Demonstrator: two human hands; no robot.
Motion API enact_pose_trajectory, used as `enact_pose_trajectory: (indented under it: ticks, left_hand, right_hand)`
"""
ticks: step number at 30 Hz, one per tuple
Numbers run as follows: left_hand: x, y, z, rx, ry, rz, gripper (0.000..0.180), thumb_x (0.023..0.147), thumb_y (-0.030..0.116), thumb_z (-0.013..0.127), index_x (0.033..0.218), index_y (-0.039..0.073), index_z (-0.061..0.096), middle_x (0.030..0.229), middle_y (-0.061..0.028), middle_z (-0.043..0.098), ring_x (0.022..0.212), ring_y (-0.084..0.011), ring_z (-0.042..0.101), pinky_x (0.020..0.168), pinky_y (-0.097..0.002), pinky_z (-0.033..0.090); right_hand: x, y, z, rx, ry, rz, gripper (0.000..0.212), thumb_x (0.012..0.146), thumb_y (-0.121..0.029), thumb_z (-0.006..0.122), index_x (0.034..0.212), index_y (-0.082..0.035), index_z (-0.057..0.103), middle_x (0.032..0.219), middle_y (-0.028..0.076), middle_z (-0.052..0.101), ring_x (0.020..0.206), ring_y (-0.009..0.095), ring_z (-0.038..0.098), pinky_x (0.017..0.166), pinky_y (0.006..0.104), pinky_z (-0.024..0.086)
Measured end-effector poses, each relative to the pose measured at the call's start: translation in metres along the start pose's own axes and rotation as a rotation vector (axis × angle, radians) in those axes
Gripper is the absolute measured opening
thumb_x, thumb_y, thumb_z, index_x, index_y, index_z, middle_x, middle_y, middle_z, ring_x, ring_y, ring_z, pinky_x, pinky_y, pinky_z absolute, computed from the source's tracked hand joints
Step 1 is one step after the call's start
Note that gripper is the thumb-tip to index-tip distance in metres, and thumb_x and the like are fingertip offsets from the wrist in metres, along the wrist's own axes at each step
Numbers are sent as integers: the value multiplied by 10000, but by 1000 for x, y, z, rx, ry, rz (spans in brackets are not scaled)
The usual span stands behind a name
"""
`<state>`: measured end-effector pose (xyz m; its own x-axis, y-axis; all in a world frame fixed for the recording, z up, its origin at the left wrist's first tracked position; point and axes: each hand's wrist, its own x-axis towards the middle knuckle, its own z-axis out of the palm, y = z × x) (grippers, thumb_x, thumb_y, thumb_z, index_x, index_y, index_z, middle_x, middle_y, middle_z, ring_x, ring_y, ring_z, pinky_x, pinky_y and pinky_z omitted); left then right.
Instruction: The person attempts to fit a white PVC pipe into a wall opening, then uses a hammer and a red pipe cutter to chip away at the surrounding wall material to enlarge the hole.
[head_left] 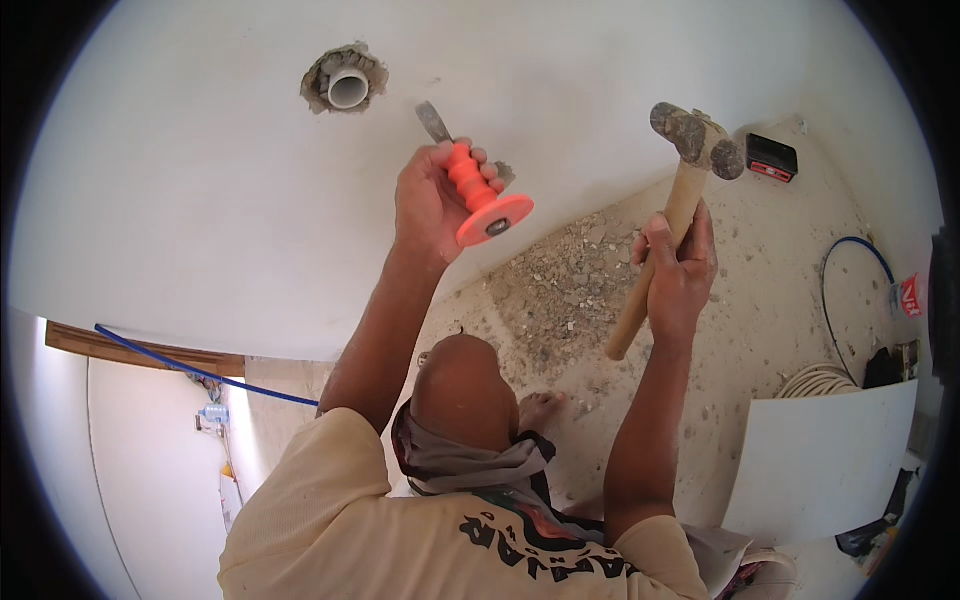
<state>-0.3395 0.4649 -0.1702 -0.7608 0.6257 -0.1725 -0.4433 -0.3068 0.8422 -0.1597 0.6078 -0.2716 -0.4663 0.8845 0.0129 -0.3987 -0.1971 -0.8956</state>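
Observation:
My left hand (432,200) is wrapped round the ribbed orange grip of a cold chisel (474,185) with a round hand guard. Its flat grey steel blade points up toward the white wall (220,160); whether the tip touches the wall I cannot tell. Up and left of the blade, a white pipe end (348,88) sits in a rough broken hole in the wall. Partly behind my left fingers is a smaller chipped spot (505,173). In my right hand (682,270) is a hammer (655,245), gripped mid-handle, its worn metal head raised and apart from the chisel.
Rubble (565,280) lies on the floor along the wall's foot. A black and red box (772,158) stands at the far right. Further right are a blue hose (850,241), a coil of pale cable (815,380) and a white panel (820,460). An open doorway (150,440) is at left.

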Motion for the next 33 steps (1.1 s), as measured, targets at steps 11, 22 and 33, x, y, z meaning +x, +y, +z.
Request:
enact_pose_trajectory:
  ticks: [11, 22, 33]
  left_hand:
    - [30, 36, -35, -165, -236, 146, 240, 929, 166, 448, 1062, -24, 508, 982, -154, 563, 856, -270, 571, 806, -409, 534]
    - [23, 38, -53, -345, -368, 29, 214, 952, 156, 436, 1053, -28, 478, 988, -127, 511, 888, -242, 543, 808, -373, 508]
    - [20, 48, -55, -329, -352, 37, 234, 973, 166, 419, 1064, -39, 482, 973, -125, 530, 868, -233, 553, 788, -359, 513]
  right_hand:
    - [-52, 21, 29, -153, -89, 190, 467, 875, -68, 663, 1320, 17, 548, 861, 25, 585, 653, 46, 509, 549, 223, 430]
    - [-82, 14, 73, -112, -73, -83, 395, 861, -48, 660, 1241, 20, 575, 859, 27, 573, 647, 50, 514, 552, 221, 436]
    - [-99, 11, 87, 13, -114, -138, 373, 860, -36, 643, 1226, -3, 577, 838, 35, 589, 573, 48, 503, 488, 227, 410]
